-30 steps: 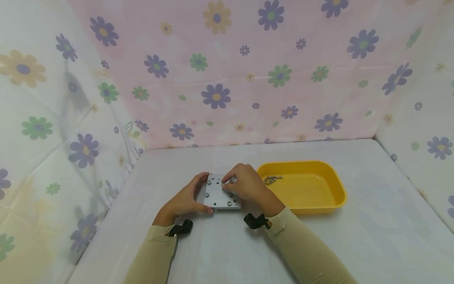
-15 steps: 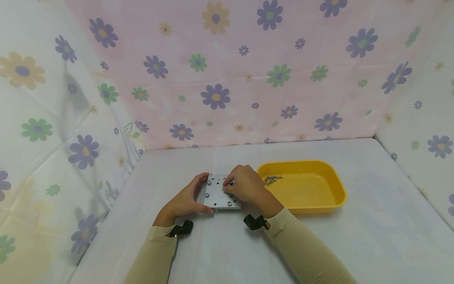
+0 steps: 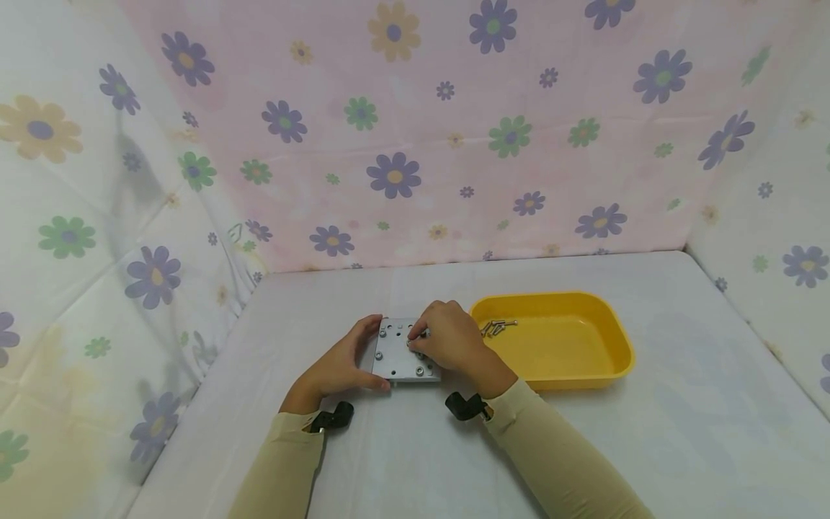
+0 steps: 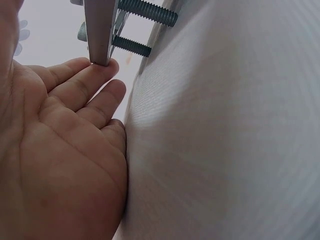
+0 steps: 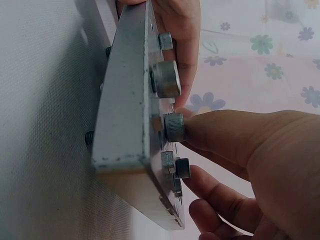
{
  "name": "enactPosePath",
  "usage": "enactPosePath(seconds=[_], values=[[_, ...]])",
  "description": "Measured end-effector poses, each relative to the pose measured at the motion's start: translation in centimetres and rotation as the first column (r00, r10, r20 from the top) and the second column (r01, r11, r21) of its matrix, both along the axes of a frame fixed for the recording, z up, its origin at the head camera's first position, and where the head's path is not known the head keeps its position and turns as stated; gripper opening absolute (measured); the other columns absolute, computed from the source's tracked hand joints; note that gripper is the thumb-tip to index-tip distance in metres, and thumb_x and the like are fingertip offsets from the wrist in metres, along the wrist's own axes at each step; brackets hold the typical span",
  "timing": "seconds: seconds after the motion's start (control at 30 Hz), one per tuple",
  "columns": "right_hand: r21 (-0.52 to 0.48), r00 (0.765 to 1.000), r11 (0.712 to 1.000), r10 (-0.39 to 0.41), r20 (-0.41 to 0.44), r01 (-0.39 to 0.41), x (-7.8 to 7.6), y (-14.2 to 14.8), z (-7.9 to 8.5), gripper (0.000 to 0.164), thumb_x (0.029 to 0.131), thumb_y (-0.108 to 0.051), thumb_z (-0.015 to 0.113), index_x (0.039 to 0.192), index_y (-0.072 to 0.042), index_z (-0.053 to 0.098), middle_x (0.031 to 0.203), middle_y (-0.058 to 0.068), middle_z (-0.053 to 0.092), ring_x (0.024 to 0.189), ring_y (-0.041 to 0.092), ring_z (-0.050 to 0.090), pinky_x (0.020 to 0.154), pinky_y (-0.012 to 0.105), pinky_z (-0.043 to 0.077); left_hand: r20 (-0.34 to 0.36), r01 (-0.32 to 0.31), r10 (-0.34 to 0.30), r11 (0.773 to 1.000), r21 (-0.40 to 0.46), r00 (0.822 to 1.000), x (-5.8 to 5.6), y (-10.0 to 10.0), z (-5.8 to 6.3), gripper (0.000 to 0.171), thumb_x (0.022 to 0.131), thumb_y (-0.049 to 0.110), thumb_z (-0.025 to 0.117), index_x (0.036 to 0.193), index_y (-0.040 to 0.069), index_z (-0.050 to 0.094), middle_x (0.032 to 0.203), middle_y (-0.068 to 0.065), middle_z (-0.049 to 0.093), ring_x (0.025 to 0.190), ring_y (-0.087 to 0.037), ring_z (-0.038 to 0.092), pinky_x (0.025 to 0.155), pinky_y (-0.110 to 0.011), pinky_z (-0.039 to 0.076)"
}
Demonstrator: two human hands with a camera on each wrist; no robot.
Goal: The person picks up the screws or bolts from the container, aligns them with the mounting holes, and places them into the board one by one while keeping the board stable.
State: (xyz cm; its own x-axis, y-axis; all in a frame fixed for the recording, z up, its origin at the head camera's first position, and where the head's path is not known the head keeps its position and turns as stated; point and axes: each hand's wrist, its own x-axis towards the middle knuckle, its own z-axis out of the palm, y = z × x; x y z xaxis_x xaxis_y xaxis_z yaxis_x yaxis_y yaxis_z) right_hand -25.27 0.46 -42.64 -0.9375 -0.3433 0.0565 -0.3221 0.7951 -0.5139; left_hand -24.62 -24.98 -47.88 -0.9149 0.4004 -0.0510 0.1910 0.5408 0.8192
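Note:
A silver metal plate [image 3: 397, 360] with holes and several socket-head screws lies in the middle of the table. My left hand [image 3: 344, 364] holds its left side, thumb at the near edge and fingers at the far edge. Over the plate's right half, my right hand [image 3: 452, 337] pinches a small screw, which its fingertips mostly hide. Threaded screw shanks [image 4: 148, 12] stick out below the plate in the left wrist view. In the right wrist view, knurled screw heads [image 5: 167, 80] stand on the plate's face, and the thumb passes behind one of them.
A yellow tray [image 3: 564, 378] stands right of the plate, close to my right forearm. Several loose screws [image 3: 498, 327] lie in its left end. Flowered cloth walls [image 3: 415, 130] surround the white table [image 3: 402, 461] at the back and sides.
The right fingertips have shifted very slightly at the screw, covering more of it than a second ago. The plate, left hand and tray stay in place.

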Motion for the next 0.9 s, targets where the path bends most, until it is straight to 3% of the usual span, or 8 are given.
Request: enactPosePath(seconds=[0.47, 0.67, 0.9], values=[[-0.001, 1.000, 1.000, -0.005, 0.001, 0.005, 0.02, -0.11, -0.19, 0.007, 0.088, -0.038, 0.081, 0.094, -0.035, 0.084, 0.113, -0.008, 0.068, 0.105, 0.017, 0.055, 0.081, 0.034, 0.051, 0.007, 0.000, 0.000, 1.000, 0.001, 1.000, 0.08, 0.06, 0.13, 0.132, 0.060, 0.037, 0.102, 0.164, 0.020, 0.023, 0.168, 0.002, 0.032, 0.159, -0.021, 0.022, 0.130, -0.054, 0.012], [0.020, 1.000, 1.000, 0.007, -0.005, -0.007, 0.15, -0.24, 0.01, 0.012, 0.090, -0.038, 0.080, 0.100, -0.033, 0.084, 0.117, -0.005, 0.068, 0.110, 0.019, 0.055, 0.086, 0.036, 0.052, 0.019, -0.002, 0.002, 1.000, 0.004, 1.000, 0.25, 0.04, 0.38, 0.132, 0.060, 0.036, 0.102, 0.164, 0.020, 0.022, 0.169, 0.002, 0.030, 0.159, -0.021, 0.021, 0.130, -0.053, 0.011], [-0.076, 0.999, 0.997, 0.016, 0.035, -0.014, 0.02, 0.01, 0.58, 0.016, 0.091, -0.034, 0.079, 0.105, -0.027, 0.083, 0.123, -0.002, 0.067, 0.114, 0.020, 0.054, 0.099, 0.041, 0.052, 0.019, -0.005, 0.004, 1.000, 0.008, 1.000, 0.21, 0.09, 0.28, 0.131, 0.060, 0.035, 0.102, 0.164, 0.020, 0.023, 0.169, 0.002, 0.031, 0.159, -0.021, 0.021, 0.130, -0.054, 0.011]])
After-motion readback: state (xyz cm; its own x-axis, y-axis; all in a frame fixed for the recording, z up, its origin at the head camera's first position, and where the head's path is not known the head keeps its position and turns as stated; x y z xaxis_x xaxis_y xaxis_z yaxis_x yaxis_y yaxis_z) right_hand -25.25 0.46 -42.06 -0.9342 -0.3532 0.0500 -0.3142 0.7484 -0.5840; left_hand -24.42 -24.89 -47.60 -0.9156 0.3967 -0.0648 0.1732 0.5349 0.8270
